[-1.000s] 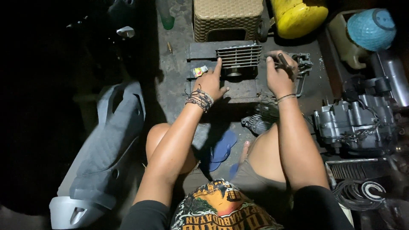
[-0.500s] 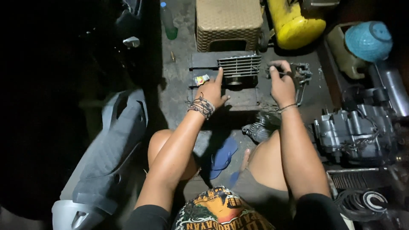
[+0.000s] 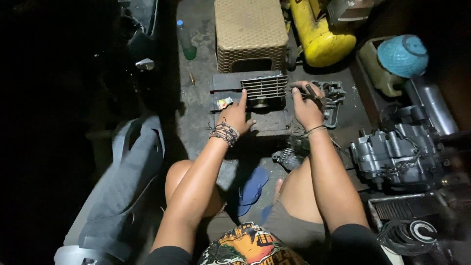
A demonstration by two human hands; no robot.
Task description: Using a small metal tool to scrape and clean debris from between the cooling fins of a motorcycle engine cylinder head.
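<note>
From the head view I looked down at a dim concrete floor (image 3: 196, 113), with my bare knees drawn up on either side of a blue sandal (image 3: 252, 186). My left hand (image 3: 237, 117) lay flat and spread, fingers stretched forward, their tips pressed against the near left edge of the finned cylinder (image 3: 264, 90); it gripped nothing, only bore on the metal. A bundle of dark wristbands (image 3: 223, 132) circled that wrist. The cylinder sat on a dark board (image 3: 230, 83) straight ahead of me, between my two hands, just in front of the woven stool (image 3: 251, 34). A small coloured packet (image 3: 223, 103) lay on the board just left of my left hand. My right hand (image 3: 308, 105) was closed in a fist around a slim dark tool (image 3: 312, 92), whose end stuck up past the knuckles; I could not tell what kind of tool it was. That fist hung just right of the cylinder, over a grey casting (image 3: 333, 95) lying on the floor. Further right stood an engine block (image 3: 397, 154), well apart from both hands. Behind it were a yellow tank (image 3: 321, 37) and a blue helmet (image 3: 403, 55). To my left lay a grey plastic fairing (image 3: 122, 191), and a green bottle (image 3: 186, 41) stood near the stool.
</note>
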